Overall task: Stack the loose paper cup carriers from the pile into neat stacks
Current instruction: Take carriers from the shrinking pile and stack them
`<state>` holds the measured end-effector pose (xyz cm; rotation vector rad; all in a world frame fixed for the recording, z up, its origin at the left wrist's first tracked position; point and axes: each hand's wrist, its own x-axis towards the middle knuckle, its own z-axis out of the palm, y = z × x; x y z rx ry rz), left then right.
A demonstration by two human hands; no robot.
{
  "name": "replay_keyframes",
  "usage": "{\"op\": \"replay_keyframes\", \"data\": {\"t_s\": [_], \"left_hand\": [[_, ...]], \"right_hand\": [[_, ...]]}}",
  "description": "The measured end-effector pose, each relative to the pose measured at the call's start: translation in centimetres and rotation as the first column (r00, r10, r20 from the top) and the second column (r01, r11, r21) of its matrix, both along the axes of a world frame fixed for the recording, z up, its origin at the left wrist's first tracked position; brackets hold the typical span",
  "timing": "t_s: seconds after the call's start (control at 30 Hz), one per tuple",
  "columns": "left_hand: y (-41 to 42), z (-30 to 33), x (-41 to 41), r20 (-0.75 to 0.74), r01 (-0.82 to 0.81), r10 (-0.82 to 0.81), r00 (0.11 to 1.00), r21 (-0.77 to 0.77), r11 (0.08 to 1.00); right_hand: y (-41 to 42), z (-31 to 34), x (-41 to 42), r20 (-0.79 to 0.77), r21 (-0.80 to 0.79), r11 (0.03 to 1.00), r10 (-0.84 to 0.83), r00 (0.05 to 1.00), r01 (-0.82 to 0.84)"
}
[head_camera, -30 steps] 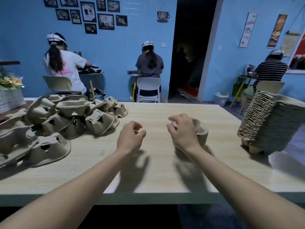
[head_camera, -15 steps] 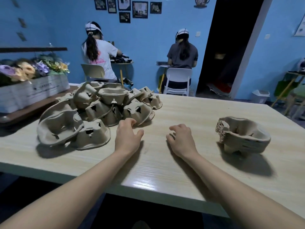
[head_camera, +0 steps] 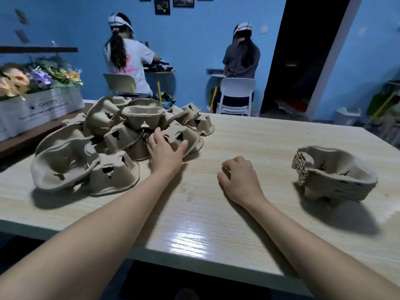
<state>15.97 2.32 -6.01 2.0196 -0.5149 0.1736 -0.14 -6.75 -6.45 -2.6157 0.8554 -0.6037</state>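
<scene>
Pulp carriers, moulded and rough, lie in a pile (head_camera: pixel 121 144); left hand (head_camera: pixel 164 151) spreads its grip over one carrier (head_camera: pixel 184 137). Right hand (head_camera: pixel 240 180) rests loosely curled on the table (head_camera: pixel 238 135).

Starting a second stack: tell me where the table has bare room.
Bare tabletop lies between the loose pile and the finished stack, beyond the right hand. The near edge between the forearms is bare too. The left end is crowded, where the left hand touches a carrier.

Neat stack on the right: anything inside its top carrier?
The neat stack shows empty cup wells in its top carrier; nothing sits in them. The carriers nested underneath show only as layered edges.
</scene>
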Motion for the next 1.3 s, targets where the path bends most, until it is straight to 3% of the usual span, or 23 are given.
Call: {"op": "replay_keyframes", "data": {"t_s": [0.13, 0.67, 0.83, 1.0, 1.3], "left_hand": [[-0.1, 0.7, 1.0, -0.053, -0.011, 0.01, 0.999, -0.032, 0.999], [3.5, 2.2, -2.9, -0.019, 0.19, -0.194, 0.981, -0.12, 0.974], [4.3, 2.5, -3.4, -0.052, 0.215, -0.222, 0.974, -0.109, 0.97], [4.3, 3.7, -4.5, -0.115, 0.281, -0.292, 0.949, -0.104, 0.954], [3.0, 6.4, -7.2, -0.176, 0.424, -0.446, 0.878, -0.147, 0.894]], "right_hand": [[-0.1, -0.1, 0.0, 0.018, 0.028, 1.0, 0.013, 1.0, -0.014], [-0.3, -0.3, 0.0, 0.074, 0.096, 0.995, 0.001, 0.997, -0.009], [-0.1, 0.2, -0.6, 0.275, 0.189, 0.982, -0.024, 0.961, -0.03], [0.8, 2.8, -2.0, 0.446, 0.009, 0.995, 0.087, 0.891, -0.102], [0.8, 6.1, -4.9, 0.319, -0.419, 0.904, 0.239, 0.917, -0.089]]}}
